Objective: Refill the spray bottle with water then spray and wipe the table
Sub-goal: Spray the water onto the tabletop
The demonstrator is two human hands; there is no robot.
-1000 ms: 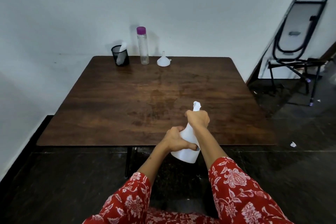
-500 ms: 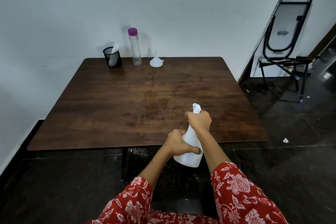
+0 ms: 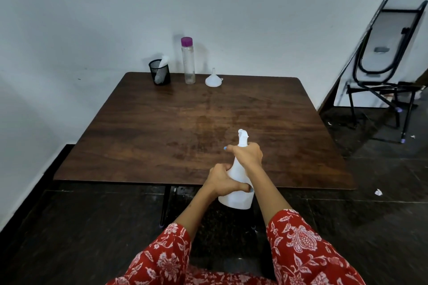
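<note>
I hold a white spray bottle upright over the near edge of the dark wooden table. My left hand grips the bottle's body from the left. My right hand grips its neck just under the white spray head. At the table's far edge stand a clear water bottle with a purple cap and a white funnel resting mouth down. A black mesh cup to their left holds a white cloth.
A folded table or chair with a black metal frame leans on the wall at the right. A scrap of paper lies on the dark floor. The white wall runs directly behind the table.
Both hands keep their grip on the spray bottle. The camera view has swung from left to right and back; the bottle sits slightly higher over the table edge.
</note>
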